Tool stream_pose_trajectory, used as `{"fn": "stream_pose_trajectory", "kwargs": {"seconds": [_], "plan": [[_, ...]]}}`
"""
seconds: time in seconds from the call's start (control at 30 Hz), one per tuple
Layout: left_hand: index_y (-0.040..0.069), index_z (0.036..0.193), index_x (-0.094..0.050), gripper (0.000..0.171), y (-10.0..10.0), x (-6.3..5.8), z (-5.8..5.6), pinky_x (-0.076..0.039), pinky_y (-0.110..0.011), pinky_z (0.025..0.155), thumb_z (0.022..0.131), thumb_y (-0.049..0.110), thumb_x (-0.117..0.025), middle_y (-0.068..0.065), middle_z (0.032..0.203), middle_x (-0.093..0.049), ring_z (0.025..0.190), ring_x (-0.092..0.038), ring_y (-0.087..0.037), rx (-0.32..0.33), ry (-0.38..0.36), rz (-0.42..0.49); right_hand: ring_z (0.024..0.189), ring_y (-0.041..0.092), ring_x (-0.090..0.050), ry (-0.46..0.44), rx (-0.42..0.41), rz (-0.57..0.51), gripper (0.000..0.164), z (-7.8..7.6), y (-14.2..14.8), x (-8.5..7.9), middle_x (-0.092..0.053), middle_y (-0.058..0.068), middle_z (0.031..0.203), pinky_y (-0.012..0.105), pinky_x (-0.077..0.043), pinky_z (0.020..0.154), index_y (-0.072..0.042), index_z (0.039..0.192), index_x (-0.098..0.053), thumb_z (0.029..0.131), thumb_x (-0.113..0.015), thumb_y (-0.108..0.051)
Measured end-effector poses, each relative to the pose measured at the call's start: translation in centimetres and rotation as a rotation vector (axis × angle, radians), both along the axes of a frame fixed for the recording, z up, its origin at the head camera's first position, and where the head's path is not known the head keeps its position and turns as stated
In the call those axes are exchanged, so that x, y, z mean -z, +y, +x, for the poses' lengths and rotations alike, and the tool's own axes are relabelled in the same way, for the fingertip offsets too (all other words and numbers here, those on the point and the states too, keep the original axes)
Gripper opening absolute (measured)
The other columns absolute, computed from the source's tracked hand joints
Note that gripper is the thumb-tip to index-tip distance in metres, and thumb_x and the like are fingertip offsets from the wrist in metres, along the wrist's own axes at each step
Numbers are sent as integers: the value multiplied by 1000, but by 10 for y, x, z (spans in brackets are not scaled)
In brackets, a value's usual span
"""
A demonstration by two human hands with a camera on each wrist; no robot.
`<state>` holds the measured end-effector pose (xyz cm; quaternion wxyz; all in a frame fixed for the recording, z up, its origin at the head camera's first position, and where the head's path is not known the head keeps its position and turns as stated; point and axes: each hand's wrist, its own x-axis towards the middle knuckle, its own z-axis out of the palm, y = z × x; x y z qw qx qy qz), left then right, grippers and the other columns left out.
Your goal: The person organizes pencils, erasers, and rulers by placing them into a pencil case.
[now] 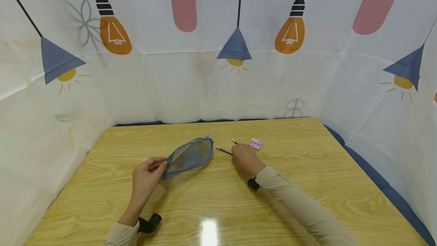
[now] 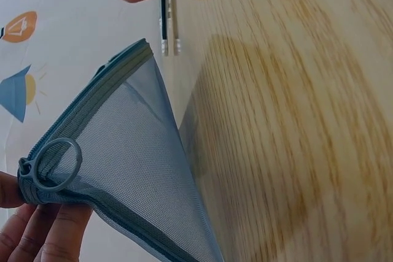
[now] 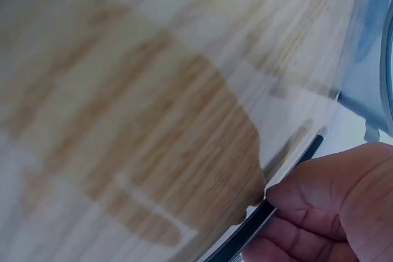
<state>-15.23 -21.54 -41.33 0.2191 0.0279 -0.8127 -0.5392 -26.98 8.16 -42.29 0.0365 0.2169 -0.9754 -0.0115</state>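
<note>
My left hand (image 1: pixel 148 174) pinches one corner of a blue mesh zip pouch (image 1: pixel 192 155), close to the ring pull (image 2: pixel 59 165) of its zipper. The pouch is tilted and hangs over the table, its far end pointing right. To the right of it, my right hand (image 1: pixel 246 158) pinches a dark pencil (image 1: pixel 224 150) with a pale end, between thumb and fingers, low over the wood. A second pencil's pale end (image 1: pixel 233 141) shows just beyond that hand; the hand hides the rest of it.
Small pink blocks (image 1: pixel 255 143) lie on the wooden table (image 1: pixel 205 208) just beyond my right hand. A white curtain (image 1: pixel 211 86) printed with lamps stands behind the table and along both sides. Black camera mounts (image 1: pixel 150 223) sit at both wrists.
</note>
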Motion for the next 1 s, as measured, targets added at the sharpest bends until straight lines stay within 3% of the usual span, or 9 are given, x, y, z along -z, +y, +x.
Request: {"fn": "stream_pose_trajectory", "kwargs": {"seconds": [0.33,0.5,0.83,1.0], "plan": [[0,99,-74,12,0,-1,0,-53,-18,61,89,4,-70,-13,87,-72,73,-66,-5,0,-2,6,65,25,-62,45,-19,-18,11,3,4,2,-61,10,79,36,-49,48,-3,87,-64,96,-58,-7],[1,99,-74,12,1,-1,1,-53,-19,60,89,6,-71,-13,86,-72,72,-66,-6,-7,-18,15,65,26,-62,77,-38,-57,7,6,6,2,-59,10,79,38,-51,49,-1,88,-62,94,-59,-4],[1,98,-75,11,2,-2,0,-52,-18,59,89,6,-71,-13,86,-72,72,-66,-6,-14,-21,15,74,26,-62,-15,12,-75,6,4,9,-2,-59,10,85,39,-51,50,-1,98,-62,97,-57,-5],[1,98,-74,11,3,-2,0,-52,-18,60,89,6,-71,-13,86,-72,72,-66,-6,-15,-20,17,81,26,-62,-5,8,-91,10,6,11,-4,-60,10,90,41,-53,53,-1,104,-62,95,-60,-4]]}}
